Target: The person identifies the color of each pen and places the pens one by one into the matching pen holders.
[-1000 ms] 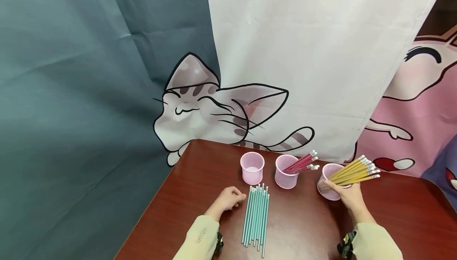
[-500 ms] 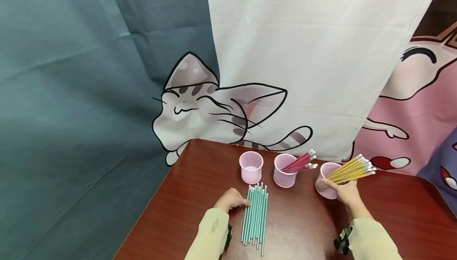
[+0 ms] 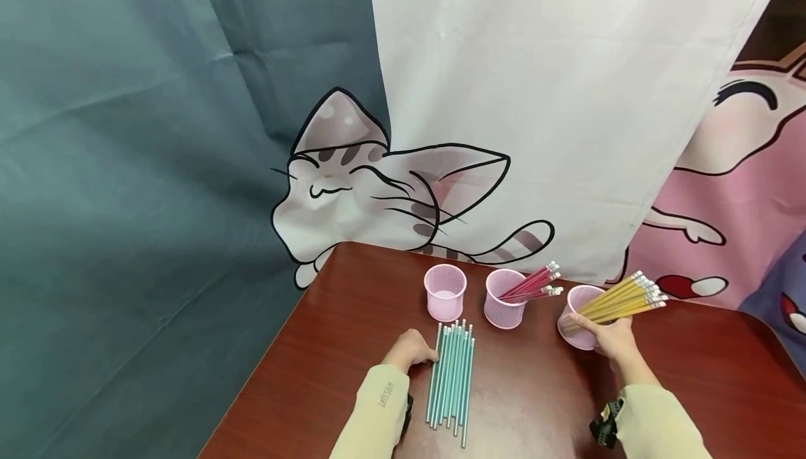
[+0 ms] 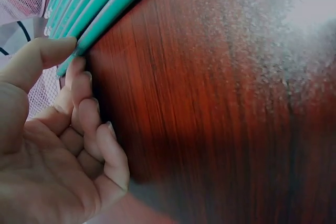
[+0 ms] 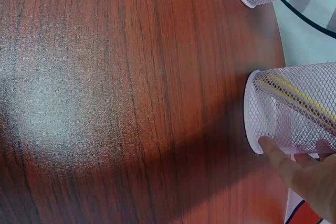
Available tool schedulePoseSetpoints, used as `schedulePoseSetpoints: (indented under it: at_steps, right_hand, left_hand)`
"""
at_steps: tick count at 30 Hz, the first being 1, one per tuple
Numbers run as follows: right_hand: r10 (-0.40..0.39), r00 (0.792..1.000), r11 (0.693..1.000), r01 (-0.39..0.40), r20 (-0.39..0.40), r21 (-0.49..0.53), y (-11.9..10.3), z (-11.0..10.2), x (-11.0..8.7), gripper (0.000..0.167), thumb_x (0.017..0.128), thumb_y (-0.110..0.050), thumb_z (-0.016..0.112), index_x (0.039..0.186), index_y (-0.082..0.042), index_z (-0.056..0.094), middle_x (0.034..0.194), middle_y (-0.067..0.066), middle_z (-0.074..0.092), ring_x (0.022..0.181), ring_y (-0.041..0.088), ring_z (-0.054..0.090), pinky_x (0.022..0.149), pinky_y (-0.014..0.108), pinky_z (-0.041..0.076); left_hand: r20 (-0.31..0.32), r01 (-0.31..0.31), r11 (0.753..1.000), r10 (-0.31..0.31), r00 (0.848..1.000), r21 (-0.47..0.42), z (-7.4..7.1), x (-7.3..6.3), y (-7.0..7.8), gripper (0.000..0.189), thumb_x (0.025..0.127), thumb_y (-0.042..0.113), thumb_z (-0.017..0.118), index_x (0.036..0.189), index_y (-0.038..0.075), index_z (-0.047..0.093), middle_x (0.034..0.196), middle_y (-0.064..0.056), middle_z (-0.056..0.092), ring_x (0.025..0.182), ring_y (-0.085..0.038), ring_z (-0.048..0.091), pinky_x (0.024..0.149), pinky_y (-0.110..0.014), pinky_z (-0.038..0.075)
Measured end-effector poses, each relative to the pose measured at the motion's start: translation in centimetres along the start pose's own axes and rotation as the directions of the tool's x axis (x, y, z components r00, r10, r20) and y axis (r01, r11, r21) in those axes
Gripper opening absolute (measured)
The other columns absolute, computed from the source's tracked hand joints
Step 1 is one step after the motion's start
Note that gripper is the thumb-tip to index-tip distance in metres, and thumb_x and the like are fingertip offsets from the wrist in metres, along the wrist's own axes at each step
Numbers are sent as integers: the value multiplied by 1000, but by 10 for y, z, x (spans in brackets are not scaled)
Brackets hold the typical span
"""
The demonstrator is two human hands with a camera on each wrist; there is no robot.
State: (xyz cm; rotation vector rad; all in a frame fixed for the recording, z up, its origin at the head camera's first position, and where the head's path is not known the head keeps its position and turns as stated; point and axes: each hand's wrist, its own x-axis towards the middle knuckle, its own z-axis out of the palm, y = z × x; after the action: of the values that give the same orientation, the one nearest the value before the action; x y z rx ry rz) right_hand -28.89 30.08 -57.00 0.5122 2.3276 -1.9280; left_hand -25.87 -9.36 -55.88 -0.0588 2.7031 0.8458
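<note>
Several teal pencils with white eraser ends lie side by side on the table. My left hand is at their left edge; in the left wrist view its thumb and index finger pinch the outermost teal pencil, the other fingers curled below. My right hand holds a pink mesh pencil cup from its right side, the thumb across the front. Yellow pencils lean out of this cup to the right. In the right wrist view the thumb lies along the mesh near the cup's base.
A second pink mesh cup holds several dark pink pencils leaning right. Left of it stands an empty pink mesh cup, just beyond the teal pencils' eraser ends. A printed curtain hangs behind the brown table.
My left hand has moved right onto the teal pencils and now pinches the leftmost one, whose eraser end stands slightly apart from the rest. The right hand keeps its hold on the cup.
</note>
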Motion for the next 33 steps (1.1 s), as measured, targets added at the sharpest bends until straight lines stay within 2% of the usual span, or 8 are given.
schedulePoseSetpoints:
  at_steps: [3,6,11,14,20,24,27,33]
  right_hand:
    - [12,1000,1000,-12,-9,-24,-6,4,-6,118,72,-43,77,138,-2,-12,132,29,20,88,18,48,59,32,50]
    - [-8,999,1000,8,-38,-10,-16,9,-13,113,74,-38,77,137,1,-9,128,30,23,90,23,48,65,35,51]
    - [-8,999,1000,6,-36,-30,-27,15,-30,108,80,-33,72,139,-1,-13,133,32,18,108,33,38,78,40,48]
    - [-3,1000,999,2,-29,-42,-29,15,-33,108,82,-34,70,139,-2,-15,137,30,14,114,34,31,83,39,45]
    - [-24,998,998,21,-62,-58,-27,14,-31,108,80,-34,72,140,-3,-13,136,31,17,113,34,33,81,41,45]
    - [-13,997,997,8,-70,-71,-27,14,-31,110,80,-36,72,140,0,-13,137,30,17,115,33,30,77,24,43]
    - [-11,997,998,6,-71,-67,-29,15,-32,108,80,-34,72,140,0,-12,136,30,19,113,32,31,66,16,42]
    - [-21,997,997,15,-79,-78,-29,16,-32,107,81,-33,71,140,0,-12,134,31,20,111,33,32,66,17,43]
  left_hand:
    - [-8,26,1000,-26,1000,13,-1,1,1,31,68,24,76,58,5,54,59,-5,52,55,-18,46,53,-29,39]
    - [-31,31,999,-31,999,18,-2,2,3,32,67,25,77,69,1,55,67,-8,53,60,-20,46,56,-32,40]
    - [-38,12,996,-8,999,87,1,-2,5,31,66,25,78,70,2,57,69,-8,53,60,-22,45,57,-34,41]
    - [-69,9,991,1,998,136,2,-4,8,31,64,26,80,69,4,59,71,-8,56,60,-22,47,57,-36,43]
    - [-76,31,989,-20,997,147,4,-4,12,33,64,30,79,70,5,59,71,-6,56,61,-21,47,56,-36,43]
    - [-79,37,989,-25,997,145,6,-2,12,34,64,31,79,73,3,60,74,-8,57,62,-22,47,56,-36,43]
    - [-87,31,987,-17,996,160,5,-3,12,33,63,31,79,72,4,61,75,-8,59,62,-22,49,56,-37,44]
    - [-126,20,968,12,992,249,10,-7,19,33,63,32,81,62,10,58,69,-5,58,62,-22,54,53,-40,46]
